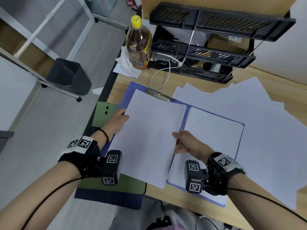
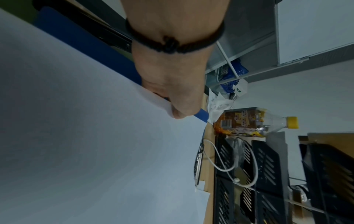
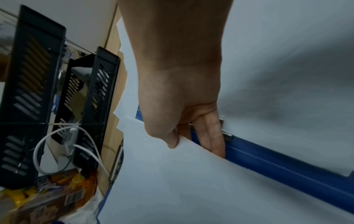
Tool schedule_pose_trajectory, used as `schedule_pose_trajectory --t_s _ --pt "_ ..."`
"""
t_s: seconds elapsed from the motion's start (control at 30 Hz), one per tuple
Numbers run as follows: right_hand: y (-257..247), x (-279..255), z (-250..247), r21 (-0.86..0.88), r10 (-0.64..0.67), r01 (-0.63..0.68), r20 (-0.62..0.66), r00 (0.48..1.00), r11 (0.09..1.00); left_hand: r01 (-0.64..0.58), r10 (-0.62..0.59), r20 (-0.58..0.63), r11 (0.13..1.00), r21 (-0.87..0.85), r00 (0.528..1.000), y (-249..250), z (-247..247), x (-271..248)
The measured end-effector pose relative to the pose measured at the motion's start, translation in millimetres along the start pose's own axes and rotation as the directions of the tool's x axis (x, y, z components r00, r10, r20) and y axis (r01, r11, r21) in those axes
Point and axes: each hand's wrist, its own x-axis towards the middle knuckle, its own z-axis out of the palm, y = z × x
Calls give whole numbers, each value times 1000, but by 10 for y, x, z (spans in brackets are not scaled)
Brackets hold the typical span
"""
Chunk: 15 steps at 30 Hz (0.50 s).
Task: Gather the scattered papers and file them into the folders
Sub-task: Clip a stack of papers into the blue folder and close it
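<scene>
An open blue folder (image 1: pixel 240 141) lies on the wooden desk, with a metal clip (image 1: pixel 158 94) at its top edge. A white paper stack (image 1: pixel 149 135) lies over the folder's left half. My left hand (image 1: pixel 118 119) pinches the stack's left edge, thumb on top (image 2: pixel 179 112). My right hand (image 1: pixel 186 143) pinches the stack's right edge, thumb above and fingers (image 3: pixel 212 136) under it, over the blue spine (image 3: pixel 277 166). White sheets (image 1: pixel 214 130) fill the folder's right half. Scattered papers (image 1: pixel 259 103) lie at the right.
A black tiered tray rack (image 1: pixel 216 44) stands at the back of the desk, with a white cable (image 1: pixel 166 70) and a yellow-capped bottle (image 1: pixel 138 44) near it. A green folder (image 1: pixel 103 116) and a dark blue one (image 1: pixel 108 196) sit at the desk's left edge.
</scene>
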Motion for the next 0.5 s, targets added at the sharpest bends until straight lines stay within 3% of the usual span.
schedule_pose_trajectory --t_s 0.5 --pt "-59 175 12 -30 57 -60 -101 993 998 18 -13 -72 997 69 997 -105 56 169"
